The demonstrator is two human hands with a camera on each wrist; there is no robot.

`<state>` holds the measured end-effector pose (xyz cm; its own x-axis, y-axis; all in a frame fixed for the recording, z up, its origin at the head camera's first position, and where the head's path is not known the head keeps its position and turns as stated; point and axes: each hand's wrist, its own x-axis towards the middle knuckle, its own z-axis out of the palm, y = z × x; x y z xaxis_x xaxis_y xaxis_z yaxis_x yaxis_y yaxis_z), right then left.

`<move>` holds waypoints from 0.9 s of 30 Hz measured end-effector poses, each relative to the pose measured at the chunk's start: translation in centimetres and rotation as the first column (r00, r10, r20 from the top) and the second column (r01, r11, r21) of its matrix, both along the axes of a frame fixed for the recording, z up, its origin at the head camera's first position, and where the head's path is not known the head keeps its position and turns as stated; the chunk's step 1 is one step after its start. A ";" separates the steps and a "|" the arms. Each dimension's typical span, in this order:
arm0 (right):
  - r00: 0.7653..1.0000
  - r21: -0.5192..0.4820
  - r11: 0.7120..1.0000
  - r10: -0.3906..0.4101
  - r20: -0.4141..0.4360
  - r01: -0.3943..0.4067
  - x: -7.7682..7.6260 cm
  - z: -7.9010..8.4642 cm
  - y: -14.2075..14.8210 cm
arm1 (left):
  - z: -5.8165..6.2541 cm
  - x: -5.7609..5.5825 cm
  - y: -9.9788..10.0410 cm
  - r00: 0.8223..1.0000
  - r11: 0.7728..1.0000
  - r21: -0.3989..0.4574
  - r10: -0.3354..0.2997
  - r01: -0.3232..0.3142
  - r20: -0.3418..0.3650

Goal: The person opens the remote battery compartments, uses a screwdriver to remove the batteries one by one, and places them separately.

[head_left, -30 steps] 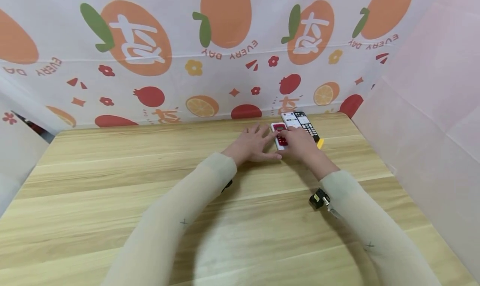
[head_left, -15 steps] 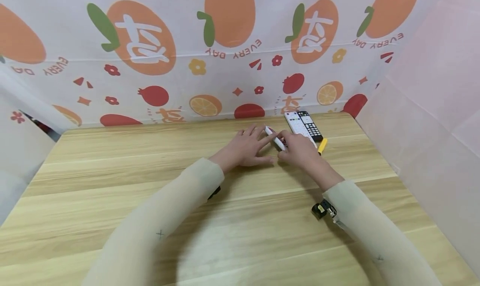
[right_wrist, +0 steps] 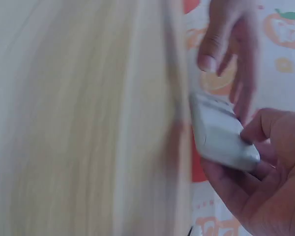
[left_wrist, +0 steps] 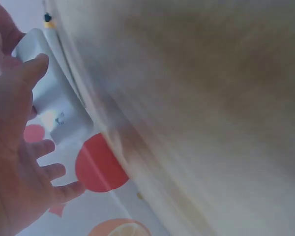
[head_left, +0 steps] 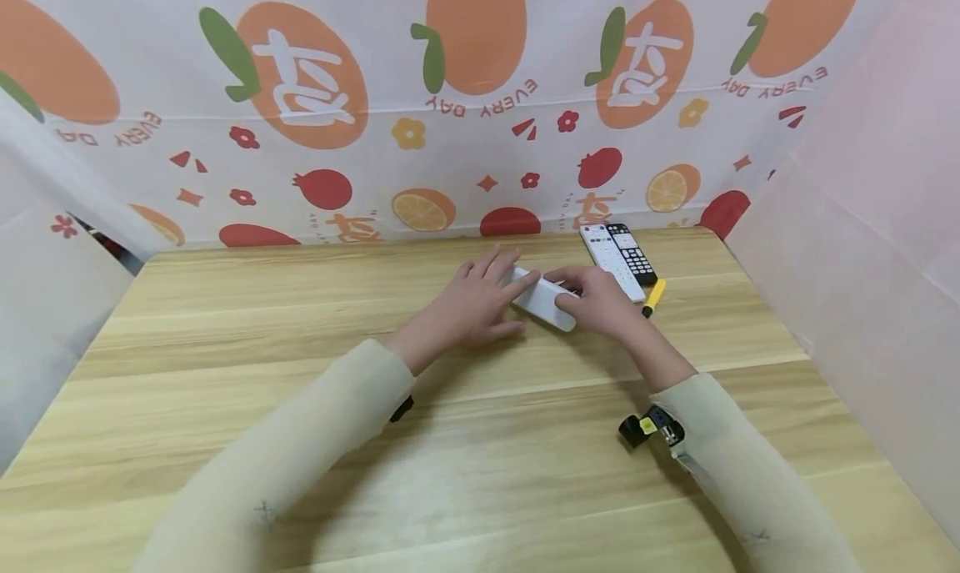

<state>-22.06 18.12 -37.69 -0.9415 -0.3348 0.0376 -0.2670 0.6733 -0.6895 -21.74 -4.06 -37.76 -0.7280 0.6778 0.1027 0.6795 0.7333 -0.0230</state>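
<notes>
A white remote control (head_left: 545,299) is tilted on its edge above the table, its plain pale back toward the head camera. My right hand (head_left: 602,303) pinches its right end between thumb and fingers. In the right wrist view, the remote (right_wrist: 220,130) lies between that thumb and the fingers beneath. My left hand (head_left: 467,306) is spread at the other end, fingers straight, its index finger at the remote's upper edge. Whether it touches cannot be told. The left wrist view shows the left thumb in front of the remote (left_wrist: 61,93). The remote's button side is hidden.
At the back right, a white remote (head_left: 611,263) and a black remote (head_left: 636,258) lie side by side. A yellow marker (head_left: 656,294) with a dark end lies just in front of them. A fruit-print curtain (head_left: 375,123) hangs along the back edge of the wooden table (head_left: 300,339).
The remote with the red button face has been turned over, from face up to its white back showing. Both hands have shifted a little toward the front; the left has also moved left.
</notes>
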 end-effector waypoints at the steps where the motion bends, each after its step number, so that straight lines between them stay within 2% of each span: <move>1: 0.999 -0.043 0.999 0.016 0.029 -0.015 0.1 0.1 0.0 | 0.0 0.3 -0.2 1.000 1.000 0.015 -0.007 0.007 -0.015; 5: 0.982 -0.223 0.974 0.078 0.174 -0.038 0.8 0.7 -0.4 | -0.2 1.6 -0.8 0.997 0.995 0.091 -0.023 0.030 -0.077; 10: 0.930 -0.402 0.915 0.178 0.321 -0.036 1.8 1.5 -1.1 | 0.3 3.2 -1.2 0.996 0.986 0.163 -0.019 0.033 -0.088; 21: 0.877 -0.543 0.834 0.329 0.350 -0.096 3.3 1.9 -2.6 | 1.1 5.2 -2.2 0.995 0.974 0.228 0.008 0.014 -0.096; 24: 0.876 -0.544 0.832 0.336 0.346 -0.104 3.3 1.8 -3.0 | 1.3 5.6 -2.6 0.994 0.972 0.234 0.024 0.002 -0.109; 27: 0.894 -0.515 0.851 0.307 0.326 -0.104 3.1 1.5 -3.3 | 1.5 6.0 -3.1 0.993 0.975 0.219 0.043 -0.018 -0.110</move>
<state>-18.93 14.81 -36.23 -0.8234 -0.5577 -0.1045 -0.0089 0.1969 -0.9804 -15.76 -7.13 -36.21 -0.7231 0.6076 0.3286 0.6588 0.7496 0.0637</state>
